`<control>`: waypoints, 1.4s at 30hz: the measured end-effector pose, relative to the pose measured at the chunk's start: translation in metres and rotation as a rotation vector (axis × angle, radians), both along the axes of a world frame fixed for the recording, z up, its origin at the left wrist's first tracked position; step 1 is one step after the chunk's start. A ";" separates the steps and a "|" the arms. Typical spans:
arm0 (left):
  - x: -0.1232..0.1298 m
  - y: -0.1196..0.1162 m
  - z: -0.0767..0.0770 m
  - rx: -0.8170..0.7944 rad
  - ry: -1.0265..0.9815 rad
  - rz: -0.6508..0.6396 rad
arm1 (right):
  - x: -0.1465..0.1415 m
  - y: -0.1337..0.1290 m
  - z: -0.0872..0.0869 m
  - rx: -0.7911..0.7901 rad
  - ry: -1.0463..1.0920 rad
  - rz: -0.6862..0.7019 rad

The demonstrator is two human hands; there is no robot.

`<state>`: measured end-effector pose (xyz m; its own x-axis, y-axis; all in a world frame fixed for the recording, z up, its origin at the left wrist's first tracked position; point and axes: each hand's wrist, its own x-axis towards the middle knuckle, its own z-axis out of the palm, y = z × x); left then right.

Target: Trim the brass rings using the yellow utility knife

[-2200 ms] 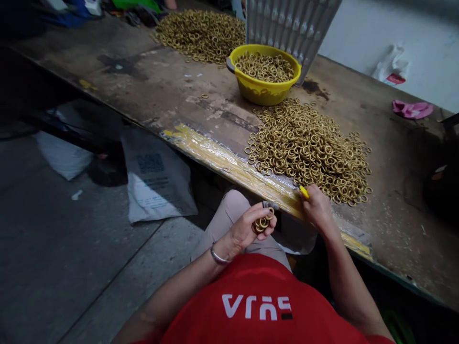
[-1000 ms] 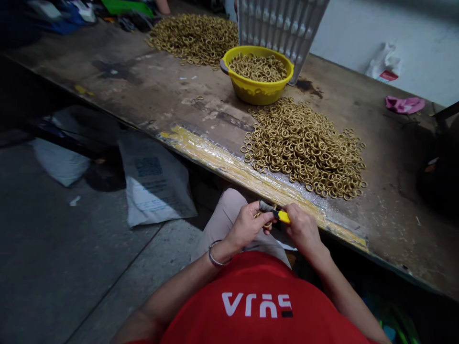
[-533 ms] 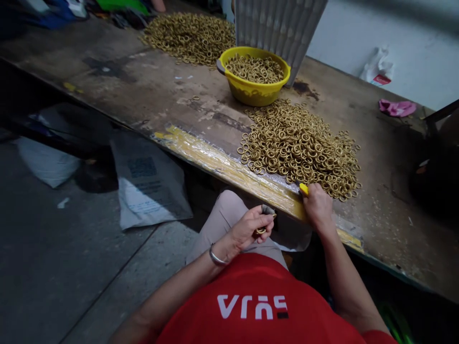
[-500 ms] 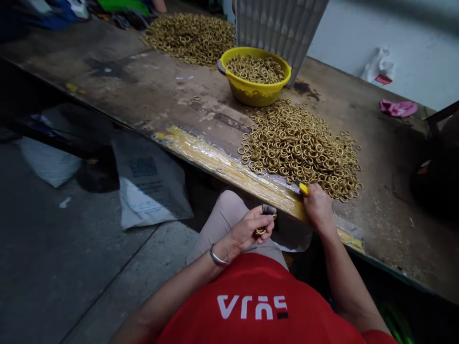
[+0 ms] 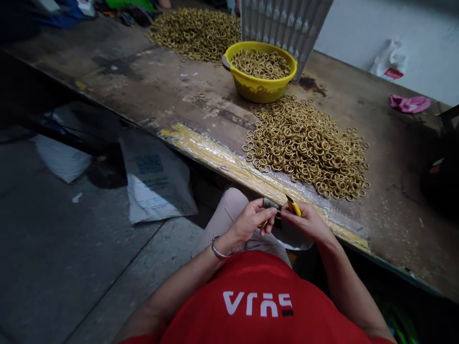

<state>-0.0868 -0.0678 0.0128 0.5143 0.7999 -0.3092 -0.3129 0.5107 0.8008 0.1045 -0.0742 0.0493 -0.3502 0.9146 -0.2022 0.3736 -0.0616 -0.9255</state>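
Over my lap, my left hand [image 5: 255, 219] is closed on several gold rings [image 5: 263, 223], with dark tape wrapped round its index finger. Close against its fingertips is my right hand [image 5: 304, 219], closed round a yellow cutter [image 5: 294, 207] whose dark blade points up and away. A ring shows at the fingertips where the two hands meet, partly hidden. Beyond them on the table lies a wide pile of gold rings [image 5: 308, 148]. Behind that pile stands a yellow basin [image 5: 260, 88] filled with more rings.
Another ring pile [image 5: 195, 36] lies at the table's far side, near a grey ridged panel [image 5: 283, 24]. Yellow tape covers the front edge [image 5: 222, 160]. A pink cloth [image 5: 409, 103] is at the right. White sacks [image 5: 154, 181] stand below on the floor.
My right hand has moved left from the table edge by the pile to my left fingertips, bringing the yellow cutter with it. The view has shifted slightly.
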 end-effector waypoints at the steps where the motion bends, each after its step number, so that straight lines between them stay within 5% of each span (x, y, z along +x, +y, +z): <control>1: -0.002 0.000 0.002 -0.016 0.001 -0.027 | -0.002 0.000 0.001 0.029 -0.011 0.019; 10: -0.007 -0.009 0.002 -0.136 -0.059 -0.059 | -0.008 -0.014 -0.003 0.049 0.120 -0.143; 18: -0.003 -0.013 0.009 -0.064 -0.056 -0.082 | -0.012 -0.023 -0.005 0.117 0.098 -0.227; 23: -0.002 -0.015 0.009 0.000 0.027 0.003 | -0.008 -0.033 -0.013 0.492 -0.226 -0.140; 26: -0.002 -0.017 0.007 0.059 0.125 0.060 | -0.005 -0.040 -0.020 0.578 -0.523 -0.043; 36: -0.005 -0.017 0.017 0.265 0.416 0.050 | -0.018 -0.033 -0.013 0.380 -1.094 0.006; 42: -0.013 -0.027 0.038 0.599 0.487 -0.067 | 0.026 -0.007 -0.009 0.210 -1.276 -0.226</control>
<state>-0.1001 -0.0950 0.0509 0.4846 0.8739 -0.0374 0.1616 -0.0474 0.9857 0.1309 -0.0816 0.0401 0.1444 0.9818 -0.1230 0.9882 -0.1366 0.0697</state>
